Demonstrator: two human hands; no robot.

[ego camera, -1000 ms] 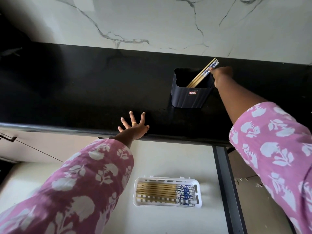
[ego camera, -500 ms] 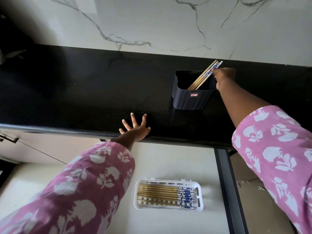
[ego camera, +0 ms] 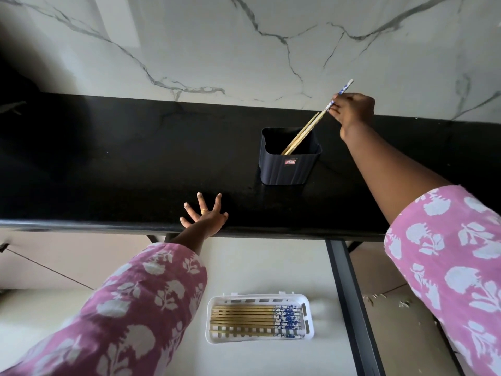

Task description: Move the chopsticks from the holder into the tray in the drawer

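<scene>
Many blue-ended bamboo chopsticks (ego camera: 244, 318) fill the white slotted plastic tray (ego camera: 257, 340) below the dark ribbed plastic holder (ego camera: 287, 173); the right hand's (ego camera: 355, 112) fingers (ego camera: 334, 111) pinch seemingly the final pair (ego camera: 306, 130), half out.

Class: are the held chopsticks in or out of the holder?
Partly in: right hand pinches the chopsticks; their tips sit inside the holder.

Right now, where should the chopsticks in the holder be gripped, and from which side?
Grip the chopsticks by their blue-patterned top ends, coming from the right and above. They lean up and right out of the holder, tips down inside, so only those ends stand free of its walls. The right hand pinches them there.
</scene>
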